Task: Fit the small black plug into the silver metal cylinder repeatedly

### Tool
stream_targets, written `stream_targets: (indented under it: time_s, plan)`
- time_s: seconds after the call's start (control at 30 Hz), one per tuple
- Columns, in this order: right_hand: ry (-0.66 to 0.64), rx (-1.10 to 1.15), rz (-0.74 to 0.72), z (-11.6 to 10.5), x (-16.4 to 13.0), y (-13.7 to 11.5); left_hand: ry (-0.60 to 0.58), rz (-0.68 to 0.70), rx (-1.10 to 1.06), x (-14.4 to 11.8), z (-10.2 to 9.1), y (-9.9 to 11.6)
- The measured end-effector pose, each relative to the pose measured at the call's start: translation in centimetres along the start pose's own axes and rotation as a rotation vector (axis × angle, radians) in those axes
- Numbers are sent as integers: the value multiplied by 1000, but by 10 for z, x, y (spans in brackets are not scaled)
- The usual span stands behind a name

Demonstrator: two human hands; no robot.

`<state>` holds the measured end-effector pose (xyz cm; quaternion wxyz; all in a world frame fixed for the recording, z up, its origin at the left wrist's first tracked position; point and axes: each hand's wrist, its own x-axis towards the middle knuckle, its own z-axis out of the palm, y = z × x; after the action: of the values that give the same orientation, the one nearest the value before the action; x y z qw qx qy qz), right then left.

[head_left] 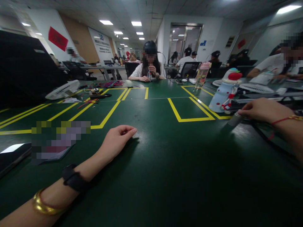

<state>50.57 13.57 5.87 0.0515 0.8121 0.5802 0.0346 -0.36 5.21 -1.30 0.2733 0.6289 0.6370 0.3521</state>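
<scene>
My left hand [117, 138] rests on the dark green table [165, 176] with its fingers loosely curled and nothing in it; a black band and a gold bangle sit on that forearm. My right hand [259, 109] reaches to the right side of the table and closes on a small grey cylindrical object [234, 119] lying on the surface. A red string bracelet is on the right wrist. Just beyond that hand stands a light blue and white snowman-shaped item [223, 93] with a red top.
Yellow tape lines [189, 119] mark boxes on the table. A phone [11, 156] lies at the left edge, a white fan [63, 90] and loose wires [111, 84] further back, a pink bottle [203, 75] at the far right. A person sits opposite; others work nearby.
</scene>
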Motion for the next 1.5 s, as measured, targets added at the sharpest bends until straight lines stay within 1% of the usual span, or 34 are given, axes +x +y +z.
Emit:
stream_targets:
  time_s: [0.1, 0.23, 0.43, 0.57, 0.7, 0.77, 0.87, 0.9, 0.97, 1.03, 1.1, 1.2, 1.27, 1.3, 1.37, 1.43, 1.5]
  plan:
    - [7, 73, -34, -1, -1, 1, -5, 9, 4, 0, 0, -1]
    - [-53, 171, -25, -6, -4, 4, -6, 27, 8, 0, 0, -1]
    - [-55, 97, 56, -12, -12, -6, -1, 14, -9, 0, -1, 0]
    - [-106, 162, -3, -10, -12, -6, -12, 23, -2, 0, -2, -1]
    - [-155, 251, -15, -5, -9, 2, -6, 28, 1, -1, -2, -2]
    - [-142, 244, -41, -2, -7, 3, 2, 31, -6, -1, -1, -2]
    - [-41, 138, -103, -1, -7, -3, 6, 26, -11, 0, -1, -3]
    - [-2, 121, -130, -3, -10, -7, 10, 23, -12, 1, 0, -3]
    - [61, 191, -220, -9, -21, -23, 16, 21, -15, 2, 0, -4]
    - [109, 366, -350, -15, -44, -48, 21, 23, -16, 3, 0, -5]
    - [127, 573, -520, -17, -77, -83, 16, 20, -10, 3, 1, -5]
    - [104, 802, -822, -7, -134, -140, 7, 31, 5, 2, 1, -6]
    - [118, 872, -1021, 6, -166, -170, 9, 49, 12, 2, 1, -7]
    - [127, 888, -1098, 13, -178, -181, 12, 58, 19, 3, 0, -7]
    - [134, 904, -1182, 25, -193, -193, 11, 77, 35, 3, 1, -8]
    - [127, 930, -1189, 35, -199, -197, -1, 109, 48, 1, 3, -4]
    - [111, 954, -1167, 42, -198, -196, -27, 176, 53, -5, 6, 5]
